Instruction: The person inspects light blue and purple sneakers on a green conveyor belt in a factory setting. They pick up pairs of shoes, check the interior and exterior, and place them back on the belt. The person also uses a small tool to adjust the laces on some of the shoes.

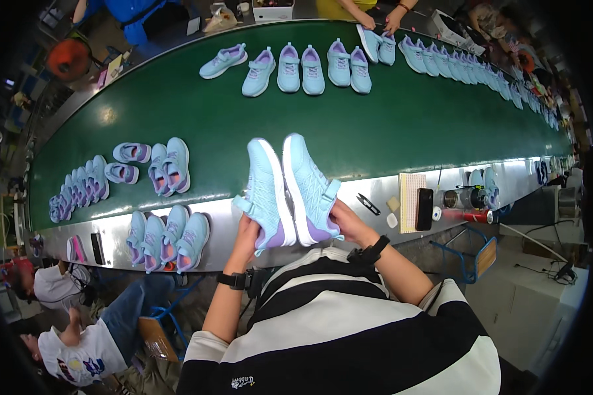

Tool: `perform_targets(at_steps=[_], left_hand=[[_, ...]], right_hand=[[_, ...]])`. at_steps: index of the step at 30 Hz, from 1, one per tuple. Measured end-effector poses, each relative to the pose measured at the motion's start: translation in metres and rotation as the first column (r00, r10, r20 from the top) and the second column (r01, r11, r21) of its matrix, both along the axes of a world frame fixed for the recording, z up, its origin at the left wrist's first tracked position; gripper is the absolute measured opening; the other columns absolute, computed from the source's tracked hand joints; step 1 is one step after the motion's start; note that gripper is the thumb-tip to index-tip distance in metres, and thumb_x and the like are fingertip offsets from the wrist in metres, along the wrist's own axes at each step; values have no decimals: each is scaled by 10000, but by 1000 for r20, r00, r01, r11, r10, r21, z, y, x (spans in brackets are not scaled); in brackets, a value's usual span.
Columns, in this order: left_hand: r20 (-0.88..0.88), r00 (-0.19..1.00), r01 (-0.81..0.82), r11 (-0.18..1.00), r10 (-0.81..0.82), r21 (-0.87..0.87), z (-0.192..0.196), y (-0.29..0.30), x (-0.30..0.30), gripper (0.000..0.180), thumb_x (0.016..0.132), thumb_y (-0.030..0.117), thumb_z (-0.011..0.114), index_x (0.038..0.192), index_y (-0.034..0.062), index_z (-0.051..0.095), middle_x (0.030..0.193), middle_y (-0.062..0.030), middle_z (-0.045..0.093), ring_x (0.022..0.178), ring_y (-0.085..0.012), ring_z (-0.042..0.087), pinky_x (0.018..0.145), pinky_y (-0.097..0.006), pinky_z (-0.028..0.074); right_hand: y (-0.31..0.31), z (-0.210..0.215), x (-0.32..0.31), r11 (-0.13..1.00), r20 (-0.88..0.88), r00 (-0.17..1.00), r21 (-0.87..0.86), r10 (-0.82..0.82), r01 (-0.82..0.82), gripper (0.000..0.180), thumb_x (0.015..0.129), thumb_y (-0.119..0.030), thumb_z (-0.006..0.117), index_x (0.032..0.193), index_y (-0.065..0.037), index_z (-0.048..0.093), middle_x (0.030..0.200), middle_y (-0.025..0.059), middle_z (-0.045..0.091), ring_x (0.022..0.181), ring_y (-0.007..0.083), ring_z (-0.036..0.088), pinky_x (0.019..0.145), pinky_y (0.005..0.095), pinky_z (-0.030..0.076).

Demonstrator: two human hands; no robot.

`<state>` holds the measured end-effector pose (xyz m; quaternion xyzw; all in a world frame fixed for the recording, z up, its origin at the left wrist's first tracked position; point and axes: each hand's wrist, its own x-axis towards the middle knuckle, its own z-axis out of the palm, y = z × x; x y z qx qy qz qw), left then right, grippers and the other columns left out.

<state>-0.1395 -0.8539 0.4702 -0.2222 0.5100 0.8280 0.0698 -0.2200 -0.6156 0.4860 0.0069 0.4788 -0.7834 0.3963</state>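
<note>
I hold a pair of light blue sneakers with white soles and purple heels in front of me, toes pointing away. My left hand [247,236] grips the left sneaker [265,184] near its heel. At the heel of the right sneaker [308,174], my right hand [348,222] is closed around it. The white soles face each other, almost touching. Parts of my fingers are hidden behind the shoes. Both shoes are held up over the near metal edge [366,191] of the green table [211,125].
Matching sneakers [300,69] line the far side, where another person's hands [382,23] touch a pair. More sneakers [168,240] stand to my left. At my right lie thread snips [367,204], a notebook [410,197], a phone [424,209] and a red cylinder [464,216].
</note>
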Motion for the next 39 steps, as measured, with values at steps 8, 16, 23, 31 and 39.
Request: perform_targets(at_steps=[8, 16, 23, 31, 39], left_hand=[[-202, 948, -205, 959, 244, 196, 68, 12, 3, 575, 869, 171, 564, 1373, 43, 318, 1311, -92, 422, 1185, -211, 447, 1029, -347, 330], [-481, 874, -460, 202, -69, -864, 111, 16, 9, 683, 592, 12, 689, 1245, 69, 496, 1133, -158, 432, 1037, -309, 472, 913, -373, 396], [-107, 981, -192, 915, 164, -354, 109, 5, 10, 634, 753, 99, 690, 1315, 75, 400, 1094, -110, 520, 990, -181, 529, 850, -325, 427], [173, 962, -218, 976, 212, 20, 82, 8, 5, 597, 896, 285, 605, 1361, 73, 297, 1191, -113, 519, 1065, -170, 529, 852, -322, 437], [271, 958, 181, 924, -89, -336, -37, -15, 37, 575, 966, 448, 379, 1366, 37, 388, 1261, -90, 512, 1080, -156, 508, 894, -309, 405]], right_hand=[[-17, 58, 1, 966, -41, 982, -195, -183, 172, 623, 817, -66, 482, 1409, -53, 289, 1361, 111, 390, 1219, 204, 431, 1005, 316, 356], [-13, 89, -2, 822, -947, 304, 252, 101, 510, 644, 653, -90, 643, 1282, -97, 505, 1199, 196, 406, 1073, 343, 454, 923, 374, 396], [-27, 95, 2, 907, -545, 838, 334, -34, 255, 695, 778, -199, 670, 1372, -75, 334, 1176, 177, 446, 1056, 271, 503, 914, 352, 412], [-48, 62, 1, 946, -62, 995, 309, -82, 97, 802, 858, -350, 594, 1408, 29, 150, 1177, 221, 484, 1129, 266, 490, 977, 339, 365], [-20, -59, 32, 666, -337, 790, 737, 512, -117, 672, 854, -354, 606, 1384, -53, 322, 1166, 218, 501, 1066, 325, 527, 917, 408, 412]])
